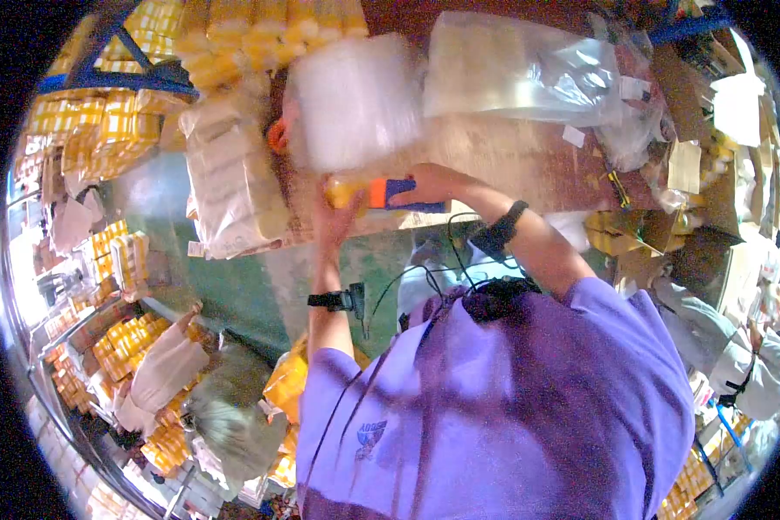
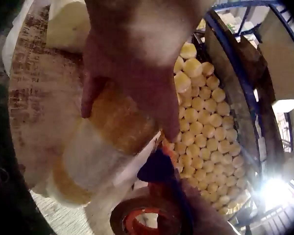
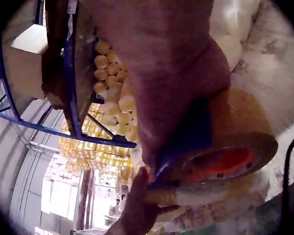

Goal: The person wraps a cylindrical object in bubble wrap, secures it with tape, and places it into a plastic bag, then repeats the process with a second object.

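One tape dispenser (image 3: 213,139) within right grip (image 1: 438,184)

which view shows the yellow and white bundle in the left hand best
Left wrist: the bundle looks largest, white band visible. Head shows a small yellow patch; right wrist, a strip below the tape dispenser.

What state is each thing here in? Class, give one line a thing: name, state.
Yellow-and-white roll: held, white round its middle.
Left grip: holding that roll.
Tape dispenser: held, loaded.
Right grip: holding the dispenser.
Tape roll: mounted on the dispenser.
Clear plastic: laid out, crumpled at one end.
Yellow rolls: stacked, ends showing.
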`<state>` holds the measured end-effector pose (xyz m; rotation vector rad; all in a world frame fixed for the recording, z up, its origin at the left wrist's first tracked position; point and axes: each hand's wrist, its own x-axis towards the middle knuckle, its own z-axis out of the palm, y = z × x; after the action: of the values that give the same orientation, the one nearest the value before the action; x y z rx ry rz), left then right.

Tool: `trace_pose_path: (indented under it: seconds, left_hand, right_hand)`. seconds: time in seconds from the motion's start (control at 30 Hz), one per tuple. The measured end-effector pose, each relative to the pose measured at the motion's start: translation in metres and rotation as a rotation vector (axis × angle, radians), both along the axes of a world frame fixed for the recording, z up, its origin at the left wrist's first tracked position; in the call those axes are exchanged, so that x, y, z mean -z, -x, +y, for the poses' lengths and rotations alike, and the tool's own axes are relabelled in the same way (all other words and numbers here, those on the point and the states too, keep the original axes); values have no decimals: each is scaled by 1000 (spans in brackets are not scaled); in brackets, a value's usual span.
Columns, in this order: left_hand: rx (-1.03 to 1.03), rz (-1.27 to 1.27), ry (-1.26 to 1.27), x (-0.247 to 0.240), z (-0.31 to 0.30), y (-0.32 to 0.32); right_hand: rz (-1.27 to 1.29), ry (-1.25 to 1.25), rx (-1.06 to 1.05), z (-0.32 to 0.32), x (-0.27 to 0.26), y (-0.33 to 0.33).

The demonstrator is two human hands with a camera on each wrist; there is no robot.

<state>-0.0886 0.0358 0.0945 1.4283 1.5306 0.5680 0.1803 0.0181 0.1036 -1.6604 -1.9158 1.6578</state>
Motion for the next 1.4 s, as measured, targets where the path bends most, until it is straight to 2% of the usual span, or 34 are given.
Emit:
trace_pose_path:
  seconds: [0.03, 0.13, 0.17, 0.23, 0.27, 0.37, 0.5, 0.63, 0.73, 0.8, 0.83, 0.87, 0.93, 1.03, 1.07, 1.17, 1.2, 1.27, 1.33, 1.4]
  left_hand:
    - [-15, -97, 68, 3, -1, 8]
    - [30, -73, -100, 14, 7, 32]
    - [-47, -151, -47, 31, 12, 48]
    - [-192, -308, 70, 94, 13, 91]
    - [-225, -530, 107, 113, 9, 106]
    - [-396, -473, 195, 122, -3, 109]
    - [-433, -340, 152, 135, -16, 120]
    - [-265, 104, -52, 147, -13, 121]
    - [10, 509, -317, 142, -10, 104]
    - [156, 698, -465, 130, -10, 85]
    - [229, 756, -442, 114, -8, 74]
    - [301, 813, -418, 103, -8, 68]
    - [318, 784, -420, 102, -6, 70]
    - [394, 884, -400, 90, -15, 75]
    - [422, 935, -408, 87, -8, 70]
    - [603, 1059, -280, 123, -6, 67]
    - [660, 857, -323, 118, -5, 59]
    - [768, 442, -386, 96, -12, 37]
    - [761, 518, -325, 66, -15, 22]
    - [755, 575, -297, 61, -4, 9]
  right_hand:
    - [3, 6, 10, 0, -8, 6]
    - [-30, 9, 3, 13, -15, 26]
    - [-60, -32, -28, 17, -13, 28]
    - [-120, -104, -81, 23, -40, 29]
    - [-121, -113, -90, 23, -30, 31]
    - [-148, -119, -98, 23, -8, 36]
    - [-238, -53, -116, 33, -2, 63]
    - [-306, -96, -147, 40, 21, 81]
    - [-469, -10, -210, 54, 13, 84]
    - [-423, 54, -201, 58, 19, 82]
    - [-399, 88, -194, 56, 23, 82]
    - [-298, -10, -189, 51, 27, 79]
    - [-97, -219, -182, 50, 32, 62]
    - [290, -164, -56, 39, 24, 34]
    - [-53, 12, -167, 40, 25, 22]
    - [-245, 126, -134, 30, 33, 18]
    - [-302, 151, -179, 29, 54, 16]
    - [-301, 140, -129, 25, 54, 14]
    - [-277, 124, -111, 17, 62, 5]
    - [-233, 82, -123, 11, 85, -15]
